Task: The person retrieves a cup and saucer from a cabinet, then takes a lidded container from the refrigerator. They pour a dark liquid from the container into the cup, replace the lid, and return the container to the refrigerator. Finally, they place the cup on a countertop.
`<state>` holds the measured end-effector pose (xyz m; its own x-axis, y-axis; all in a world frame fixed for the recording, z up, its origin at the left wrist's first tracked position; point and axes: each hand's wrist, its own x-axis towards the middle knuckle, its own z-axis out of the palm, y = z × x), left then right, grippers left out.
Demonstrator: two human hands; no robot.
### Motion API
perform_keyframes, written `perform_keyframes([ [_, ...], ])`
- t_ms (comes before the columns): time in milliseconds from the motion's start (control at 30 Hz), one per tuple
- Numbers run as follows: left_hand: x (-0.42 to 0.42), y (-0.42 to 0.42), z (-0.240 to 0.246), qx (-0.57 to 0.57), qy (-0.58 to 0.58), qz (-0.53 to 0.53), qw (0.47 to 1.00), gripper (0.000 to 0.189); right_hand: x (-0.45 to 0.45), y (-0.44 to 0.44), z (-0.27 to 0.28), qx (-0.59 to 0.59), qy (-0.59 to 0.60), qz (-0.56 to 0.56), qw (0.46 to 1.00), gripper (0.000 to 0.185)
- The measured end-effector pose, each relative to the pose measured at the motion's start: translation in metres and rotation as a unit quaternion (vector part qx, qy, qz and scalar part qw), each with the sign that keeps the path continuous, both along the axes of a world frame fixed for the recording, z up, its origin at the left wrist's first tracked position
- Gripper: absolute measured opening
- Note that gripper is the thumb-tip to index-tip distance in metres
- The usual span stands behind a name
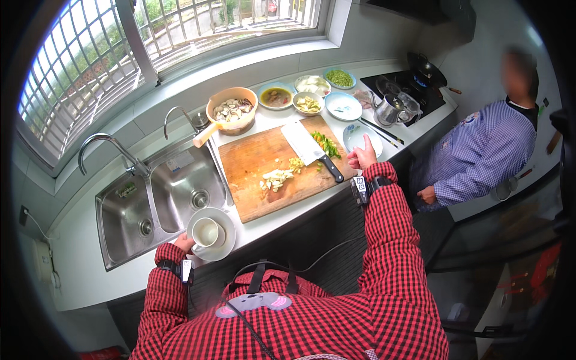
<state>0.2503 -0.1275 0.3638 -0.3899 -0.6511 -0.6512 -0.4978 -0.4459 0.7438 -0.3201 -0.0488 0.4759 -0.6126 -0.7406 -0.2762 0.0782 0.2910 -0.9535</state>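
Observation:
My left hand [184,243] is at the edge of a white plate [228,225] that carries a white mug [207,232]; whether it grips the plate or the mug's handle cannot be told. My right hand [363,154], index finger stretched out, is beside a patterned bowl [355,135] and holds nothing visible. Between my hands lies a wooden cutting board [247,155]. On it rest a cleaver [302,143] with a black handle, chopped garlic [276,178], a small heap of minced yellow pieces [295,164] and chopped green peppers [330,145].
A double steel sink [175,184] is at left. Behind the board stand an orange strainer [213,100] of sliced food and several filled dishes. Chopsticks [382,130], a steel kettle [389,110] and a wok [425,72] are at right. Another person [486,144] stands near the stove.

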Motion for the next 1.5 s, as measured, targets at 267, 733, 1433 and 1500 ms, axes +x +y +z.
perform_keyframes([
  [267,-0.004,0.023,0.018,-0.028,0.007,-0.003,1.000,0.036,-0.010,-0.002,-0.010,0.007,0.018,0.020,1.000,0.065],
  [733,-0.009,0.032,-0.014,-0.182,0.069,-0.074,0.978,0.040,-0.016,0.164,-0.076,-0.048,-0.073,-0.090,0.992,0.045],
  [1433,-0.016,0.049,-0.002,-0.026,0.027,-0.027,0.999,0.032,0.120,0.337,-0.240,0.385,-0.193,-0.072,0.900,0.023],
  [1500,-0.012,0.048,-0.002,-0.002,0.024,-0.026,0.999,0.034,0.119,0.335,-0.242,0.377,-0.187,-0.077,0.904,0.022],
])
